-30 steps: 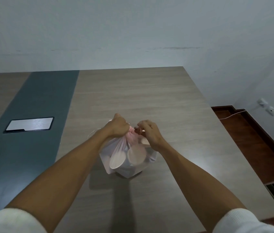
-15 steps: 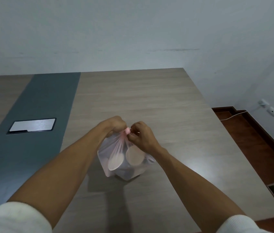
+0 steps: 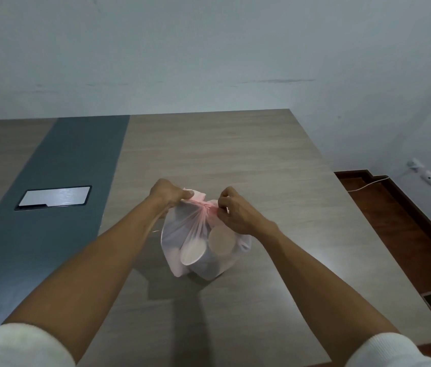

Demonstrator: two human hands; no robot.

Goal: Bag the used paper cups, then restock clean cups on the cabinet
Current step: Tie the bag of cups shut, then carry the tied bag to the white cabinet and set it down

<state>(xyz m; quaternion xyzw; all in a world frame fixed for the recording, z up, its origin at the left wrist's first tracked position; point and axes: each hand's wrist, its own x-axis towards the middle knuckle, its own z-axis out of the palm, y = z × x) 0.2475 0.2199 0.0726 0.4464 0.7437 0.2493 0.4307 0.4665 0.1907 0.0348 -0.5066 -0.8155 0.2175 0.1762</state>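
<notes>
Nearest me, my white sleeves are framing both bare forearms reaching forward over the wood-grain tabletop. Between them, the thin pinkish-white bag is sitting on the tabletop, with the used paper cups showing through its plastic. My left hand is gripping one twisted end of the bag's top, and my right hand is pinching the other end, just beside the pink knot. Farther left, a silver panel is lying in the dark strip.
</notes>
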